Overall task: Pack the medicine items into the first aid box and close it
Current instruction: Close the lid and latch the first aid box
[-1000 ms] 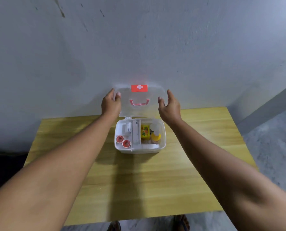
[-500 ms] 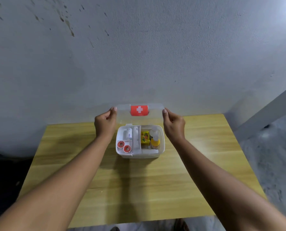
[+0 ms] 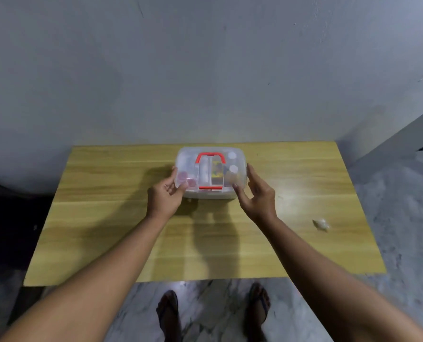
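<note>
Location: the first aid box (image 3: 210, 172) sits on the wooden table (image 3: 106, 218), toward the far edge near the wall, lid down over the base.
Contents: medicine items show dimly through the clear lid (image 3: 237, 154); red-capped pieces lie at the left end, a pale bottle at the right. None are seen loose on the table.
Left hand (image 3: 164, 197): fingers parted, tips touching the box's left near corner; not clamped.
Right hand (image 3: 256, 193): fingers spread, thumb touching the right near corner, fingers beside the right wall; nothing gripped.
Latch (image 3: 210, 187): a red strip at the front edge; whether it is engaged cannot be told.
Handling, judged: thin rigid plastic, light, smooth and likely slippery; walls may flex under squeeze.
Hold points, judged: the red handle (image 3: 210, 155) for lifting; both end walls for steadying while pressing the latch.
Other: a small pale scrap (image 3: 321, 224) lies well apart at the right.
</note>
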